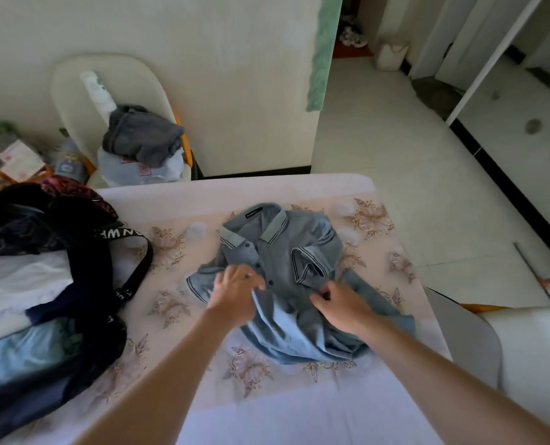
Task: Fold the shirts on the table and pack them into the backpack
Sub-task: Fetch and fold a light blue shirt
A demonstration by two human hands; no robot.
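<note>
Pale floral-cloth tabletop (177, 316): open black fabric backpack (84, 284) on its left side, blue-grey striped-collar polo shirt (283, 252) lying rumpled at centre, collar away from the person. Left hand (235, 290) and right hand (341, 303) each have a closed grip pinching the lifted lower cloth. Best done, I judge, by bringing both corners up level and flattening the tucked sleeve before creasing.

Soft daylight, floor (395, 149) right of the fingers (251, 279) brightest, backpack (42, 342) left of them murky, fingers slightly blurred, edges bowed.
</note>
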